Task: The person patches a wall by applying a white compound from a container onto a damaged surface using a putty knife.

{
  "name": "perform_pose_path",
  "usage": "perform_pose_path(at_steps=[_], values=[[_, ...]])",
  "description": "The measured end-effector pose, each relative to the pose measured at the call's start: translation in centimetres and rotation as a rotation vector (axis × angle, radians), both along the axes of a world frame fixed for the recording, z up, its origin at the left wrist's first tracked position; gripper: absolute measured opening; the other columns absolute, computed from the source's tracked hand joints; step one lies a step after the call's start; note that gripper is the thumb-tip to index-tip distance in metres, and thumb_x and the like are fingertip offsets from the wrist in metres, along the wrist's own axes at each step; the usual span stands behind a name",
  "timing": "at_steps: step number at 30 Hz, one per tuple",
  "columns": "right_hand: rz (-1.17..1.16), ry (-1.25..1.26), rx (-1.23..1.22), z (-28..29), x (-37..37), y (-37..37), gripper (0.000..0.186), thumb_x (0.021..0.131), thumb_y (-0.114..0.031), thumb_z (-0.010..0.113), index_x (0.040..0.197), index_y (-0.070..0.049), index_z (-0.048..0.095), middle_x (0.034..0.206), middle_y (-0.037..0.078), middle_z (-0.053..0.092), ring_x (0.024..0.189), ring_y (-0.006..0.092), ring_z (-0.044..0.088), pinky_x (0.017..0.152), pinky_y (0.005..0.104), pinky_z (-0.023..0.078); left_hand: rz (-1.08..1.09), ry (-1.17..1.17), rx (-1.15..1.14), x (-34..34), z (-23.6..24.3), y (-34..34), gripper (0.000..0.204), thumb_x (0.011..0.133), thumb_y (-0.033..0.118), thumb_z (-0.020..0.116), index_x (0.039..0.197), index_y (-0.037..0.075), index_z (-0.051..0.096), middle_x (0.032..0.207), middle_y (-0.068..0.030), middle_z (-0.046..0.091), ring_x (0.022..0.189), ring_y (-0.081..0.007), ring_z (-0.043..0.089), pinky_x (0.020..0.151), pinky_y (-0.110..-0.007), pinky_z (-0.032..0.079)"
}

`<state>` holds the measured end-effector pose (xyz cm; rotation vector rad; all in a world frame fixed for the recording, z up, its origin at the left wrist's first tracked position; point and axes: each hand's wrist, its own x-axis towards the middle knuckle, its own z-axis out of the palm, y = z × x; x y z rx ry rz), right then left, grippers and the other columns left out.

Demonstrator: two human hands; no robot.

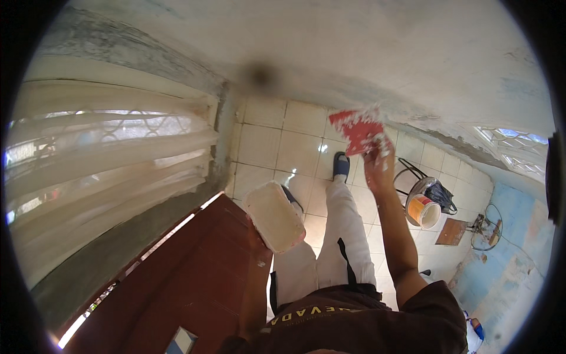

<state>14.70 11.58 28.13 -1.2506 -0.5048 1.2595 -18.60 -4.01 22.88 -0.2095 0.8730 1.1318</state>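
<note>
My right hand (379,158) is closed around a red plastic spreader (358,131), its blade and edges smeared with white putty. It is held out ahead of me, near the whitish plastered wall (377,53); whether the blade touches the wall I cannot tell. Some white smears show on the fingers too. At my left side, my left hand (256,237) grips a shallow rectangular tub (273,216) from its outer side. Off-white material coats the inside of the tub. Part of that hand is hidden beneath it.
To the right stands a stool (417,190) bearing an orange-and-white bucket (423,211) and a black plastic bag (439,197). Beyond lie a brown board (452,232) and a looped cable (498,227). A sheer curtain (112,141) and a dark red door (177,265) flank me on the left, above pale floor tiles (259,144).
</note>
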Motion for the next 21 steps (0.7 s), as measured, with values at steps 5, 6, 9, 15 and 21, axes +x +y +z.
perform_pose_path(at_steps=[5,6,9,15,21], values=[[-0.117,0.309,-0.163,-15.5,0.5,-0.2,0.025,0.099,-0.027,0.052,0.11,-0.005,0.054,0.102,0.009,0.061,0.099,0.0188,0.06,0.089,0.0331,0.052,-0.049,0.105,0.105,-1.4,6.8,2.3,0.064,0.097,0.06,0.035,0.141,0.014,0.041,0.134,-0.0072,0.053,0.118,-0.028,0.056,0.097,-0.048,0.05],[-0.119,0.427,-0.21,-17.1,0.6,2.0,0.023,0.1,-0.023,0.049,0.112,-0.004,0.054,0.107,0.01,0.061,0.102,0.0211,0.06,0.09,0.0342,0.052,0.017,0.067,0.091,-1.6,6.7,2.3,0.064,0.098,0.061,0.032,0.141,0.014,0.041,0.135,-0.0068,0.052,0.119,-0.0279,0.056,0.097,-0.048,0.05],[-0.256,0.536,-0.301,-22.5,0.1,7.9,0.022,0.1,-0.011,0.039,0.115,-0.002,0.053,0.12,0.014,0.06,0.108,0.0255,0.06,0.091,0.0364,0.053,0.007,0.054,0.144,-1.8,5.6,1.0,0.067,0.095,0.063,0.036,0.146,0.018,0.036,0.138,-0.0076,0.05,0.124,-0.0305,0.051,0.099,-0.054,0.046],[-0.365,0.034,-0.031,-30.3,2.6,16.9,0.019,0.098,-0.016,0.046,0.107,-0.003,0.057,0.107,0.011,0.064,0.099,0.0192,0.062,0.081,0.0313,0.054,-0.053,0.123,-0.006,0.3,1.1,0.6,0.061,0.097,0.059,0.036,0.142,0.018,0.04,0.134,-0.0046,0.053,0.119,-0.0276,0.056,0.097,-0.047,0.05],[-0.396,0.225,0.02,-10.4,3.5,17.9,0.027,0.098,-0.023,0.048,0.103,0.0,0.061,0.1,0.013,0.066,0.097,0.0178,0.063,0.085,0.0302,0.051,-0.023,0.07,-0.045,1.0,-1.0,-1.7,0.061,0.097,0.06,0.036,0.142,0.019,0.04,0.134,-0.0044,0.052,0.119,-0.0274,0.055,0.097,-0.047,0.05]])
